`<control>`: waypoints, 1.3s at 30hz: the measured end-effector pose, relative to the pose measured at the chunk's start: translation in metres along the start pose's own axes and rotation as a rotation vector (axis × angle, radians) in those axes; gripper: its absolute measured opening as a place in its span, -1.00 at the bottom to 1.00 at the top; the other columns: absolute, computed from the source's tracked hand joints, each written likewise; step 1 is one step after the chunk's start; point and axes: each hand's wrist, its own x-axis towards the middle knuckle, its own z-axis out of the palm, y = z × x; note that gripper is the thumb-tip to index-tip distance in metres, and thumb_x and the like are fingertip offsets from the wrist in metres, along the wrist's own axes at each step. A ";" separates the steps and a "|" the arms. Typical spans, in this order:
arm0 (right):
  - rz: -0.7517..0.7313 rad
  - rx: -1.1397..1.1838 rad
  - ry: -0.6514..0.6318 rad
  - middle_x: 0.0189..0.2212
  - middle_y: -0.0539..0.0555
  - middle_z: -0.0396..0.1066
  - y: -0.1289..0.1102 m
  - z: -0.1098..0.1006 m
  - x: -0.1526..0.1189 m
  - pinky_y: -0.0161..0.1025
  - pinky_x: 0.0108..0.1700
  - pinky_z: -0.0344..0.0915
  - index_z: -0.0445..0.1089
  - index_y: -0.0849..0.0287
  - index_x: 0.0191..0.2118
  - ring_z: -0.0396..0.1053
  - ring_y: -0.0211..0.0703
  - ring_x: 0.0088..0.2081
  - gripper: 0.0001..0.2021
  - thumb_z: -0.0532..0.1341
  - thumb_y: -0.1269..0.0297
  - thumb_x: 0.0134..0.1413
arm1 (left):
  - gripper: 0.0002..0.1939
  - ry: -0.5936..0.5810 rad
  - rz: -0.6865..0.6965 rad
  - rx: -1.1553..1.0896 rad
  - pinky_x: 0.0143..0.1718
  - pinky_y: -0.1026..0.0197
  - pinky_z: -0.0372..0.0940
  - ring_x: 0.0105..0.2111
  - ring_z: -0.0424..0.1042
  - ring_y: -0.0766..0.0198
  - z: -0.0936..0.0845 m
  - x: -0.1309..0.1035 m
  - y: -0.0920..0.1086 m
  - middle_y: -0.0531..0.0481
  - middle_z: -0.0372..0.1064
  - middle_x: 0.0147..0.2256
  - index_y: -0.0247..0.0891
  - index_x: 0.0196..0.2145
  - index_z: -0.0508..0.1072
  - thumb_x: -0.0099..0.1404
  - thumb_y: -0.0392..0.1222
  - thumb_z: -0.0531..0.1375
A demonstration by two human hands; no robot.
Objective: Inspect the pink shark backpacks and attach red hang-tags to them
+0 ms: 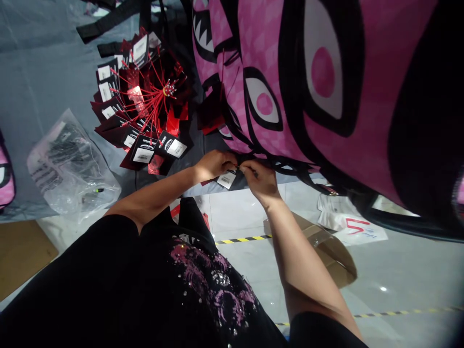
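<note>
Close together at the table edge, both of my hands pinch at one spot beside a pink and black backpack. My left hand is closed, its fingertips over the top of a hang tag with a white barcode label. Facing it, my right hand is closed too, thumb and finger meeting near the tag's upper end. The tag's cord between the fingertips is too small to make out. Another dark red tag hangs by a red string against the bag.
Left of the bag lies a fanned bundle of hang tags on red strings. A clear plastic bag rests on the grey tablecloth. More pink bags crowd the right. An opened cardboard box is on the floor.
</note>
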 end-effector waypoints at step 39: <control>-0.143 -0.503 -0.172 -0.46 0.17 0.43 -0.007 0.009 0.015 -0.08 -0.18 0.15 0.34 0.15 -0.49 0.33 0.01 -0.35 -0.86 0.09 0.43 0.01 | -0.70 -0.141 -0.119 0.511 -0.25 0.14 0.31 -0.20 0.52 0.01 -0.001 0.011 0.036 -0.20 0.54 -0.21 -0.26 -0.12 0.54 0.33 -0.09 0.12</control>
